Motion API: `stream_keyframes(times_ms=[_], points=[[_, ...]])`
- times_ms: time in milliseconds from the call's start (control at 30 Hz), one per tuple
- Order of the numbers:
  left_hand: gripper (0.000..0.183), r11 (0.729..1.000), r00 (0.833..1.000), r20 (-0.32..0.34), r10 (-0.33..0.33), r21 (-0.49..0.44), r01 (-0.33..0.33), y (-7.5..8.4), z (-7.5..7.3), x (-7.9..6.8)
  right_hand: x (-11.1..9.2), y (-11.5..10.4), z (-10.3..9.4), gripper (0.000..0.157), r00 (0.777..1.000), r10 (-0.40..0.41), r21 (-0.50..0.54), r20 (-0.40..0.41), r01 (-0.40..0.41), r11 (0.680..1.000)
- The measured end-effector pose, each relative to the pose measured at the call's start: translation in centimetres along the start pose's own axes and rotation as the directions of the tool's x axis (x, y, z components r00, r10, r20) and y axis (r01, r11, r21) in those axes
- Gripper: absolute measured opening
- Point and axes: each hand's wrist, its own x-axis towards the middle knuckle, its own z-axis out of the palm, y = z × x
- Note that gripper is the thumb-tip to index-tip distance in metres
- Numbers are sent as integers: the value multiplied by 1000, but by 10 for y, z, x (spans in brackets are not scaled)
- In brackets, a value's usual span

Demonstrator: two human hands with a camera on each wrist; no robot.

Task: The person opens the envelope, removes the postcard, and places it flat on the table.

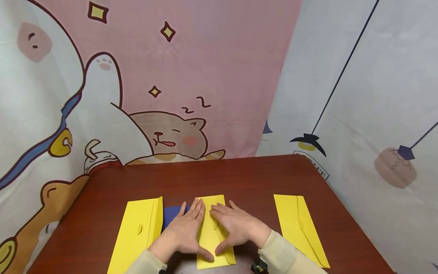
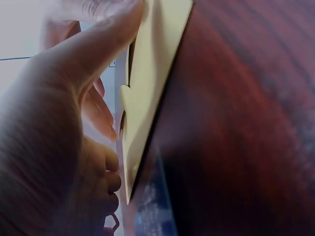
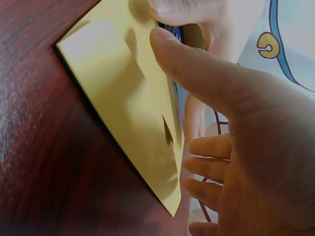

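A yellow envelope (image 1: pixel 209 233) lies lengthwise on the table in the middle of the head view, its flap along the right side. My left hand (image 1: pixel 184 231) rests on its left edge with straight fingers and the thumb near its front end. From the other side my right hand (image 1: pixel 240 226) touches the envelope, fingers extended over the flap. The right wrist view shows the envelope's flap (image 3: pixel 106 69) folded over, with a small gap beside it. A dark blue flat item (image 1: pixel 172 214) sits left of the envelope, partly hidden by my left hand.
Another yellow envelope (image 1: pixel 135 232) lies to the left, its flap edge slightly raised. A third yellow envelope (image 1: pixel 299 228) is on the right. All lie on a dark red-brown wooden table (image 1: pixel 219 177), with a cartoon-printed cloth (image 1: pixel 239 76) hanging behind it.
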Motion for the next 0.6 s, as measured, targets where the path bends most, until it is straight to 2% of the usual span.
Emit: stream_keyframes(times_ms=[167,600], points=[[155,999,998,53,-15,-30,17,-2,5,1,1,2,4,112,999,18,-9,37,-17,1000],[158,999,997,62,-42,-19,43,-1,1,1,1,-1,-2,112,999,33,-99,14,-32,995]])
